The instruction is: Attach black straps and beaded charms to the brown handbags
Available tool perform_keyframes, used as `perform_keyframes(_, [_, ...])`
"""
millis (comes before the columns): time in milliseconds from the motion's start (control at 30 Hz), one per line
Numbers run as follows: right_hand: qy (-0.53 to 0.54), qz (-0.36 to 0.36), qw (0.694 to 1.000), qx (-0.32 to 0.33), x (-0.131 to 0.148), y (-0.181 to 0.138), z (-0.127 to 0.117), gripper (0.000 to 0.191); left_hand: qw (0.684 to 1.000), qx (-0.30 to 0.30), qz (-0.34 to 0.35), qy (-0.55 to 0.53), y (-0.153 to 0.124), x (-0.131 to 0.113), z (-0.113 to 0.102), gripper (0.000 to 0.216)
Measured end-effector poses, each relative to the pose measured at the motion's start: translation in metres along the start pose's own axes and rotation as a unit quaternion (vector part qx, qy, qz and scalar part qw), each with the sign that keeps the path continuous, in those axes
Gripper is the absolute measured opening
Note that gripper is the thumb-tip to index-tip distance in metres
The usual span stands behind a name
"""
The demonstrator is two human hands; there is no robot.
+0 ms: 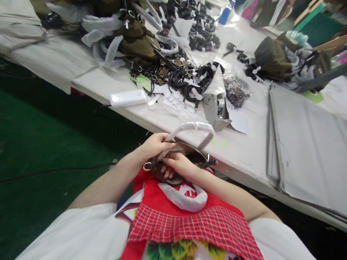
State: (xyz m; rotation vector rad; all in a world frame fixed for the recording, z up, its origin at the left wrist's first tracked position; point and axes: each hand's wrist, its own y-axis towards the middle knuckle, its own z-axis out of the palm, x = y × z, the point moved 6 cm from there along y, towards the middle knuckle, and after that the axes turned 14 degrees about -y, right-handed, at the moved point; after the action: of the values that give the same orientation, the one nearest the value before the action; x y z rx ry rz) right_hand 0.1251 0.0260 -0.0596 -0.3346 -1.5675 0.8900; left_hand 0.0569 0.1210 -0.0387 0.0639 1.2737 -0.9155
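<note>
A dark brown handbag (187,153) rests in my lap against the table edge, its handle (195,128) wrapped in white film and arching upward. My left hand (154,144) is closed on the bag's top rim near the base of the wrapped handle. My right hand (177,166) lies just below it, fingers curled around a dark strap beside a metal ring (147,166) at the bag's left end. Both hands touch the bag and nearly touch each other.
The white table (244,151) holds coiled black straps (189,81), olive bags (137,41), white wrapped handles (105,39), a white flat box (128,98) and stacked grey sheets (306,144). Green floor (35,144) lies to the left.
</note>
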Motion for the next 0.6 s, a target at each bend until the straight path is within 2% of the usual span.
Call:
perform_keyframes(67, [-0.054, -0.016, 0.998, 0.000, 0.002, 0.001, 0.000, 0.026, 1.000, 0.013, -0.001, 0.011, -0.002, 0.001, 0.008, 0.032])
perform_keyframes(133, [-0.165, -0.055, 0.984, -0.031, 0.008, -0.003, -0.003, 0.027, 1.000, 0.016, -0.019, -0.013, -0.003, 0.004, 0.011, 0.031])
perform_keyframes(167, [-0.239, -0.083, 0.965, -0.066, 0.013, -0.007, -0.007, 0.025, 0.999, 0.015, -0.032, -0.035, -0.003, 0.006, 0.011, 0.032])
perform_keyframes(233, [-0.383, -0.131, 0.899, -0.170, 0.025, -0.018, -0.014, 0.019, 0.995, 0.013, -0.058, -0.083, -0.003, 0.011, 0.010, 0.032])
perform_keyframes(300, [-0.467, -0.156, 0.830, -0.262, 0.035, -0.031, -0.020, 0.014, 0.990, 0.006, -0.071, -0.125, -0.002, 0.014, 0.007, 0.033])
perform_keyframes(333, [-0.482, -0.160, 0.812, -0.287, 0.037, -0.035, -0.021, 0.014, 0.987, 0.001, -0.075, -0.142, -0.002, 0.015, 0.006, 0.033])
perform_keyframes(433, [-0.477, -0.188, 0.803, -0.305, 0.038, -0.038, -0.021, 0.021, 0.979, -0.012, -0.085, -0.184, 0.000, 0.020, 0.004, 0.035])
perform_keyframes(600, [-0.487, -0.204, 0.802, -0.279, 0.031, -0.031, -0.018, 0.007, 0.976, -0.041, -0.103, -0.188, 0.005, 0.026, -0.001, 0.037])
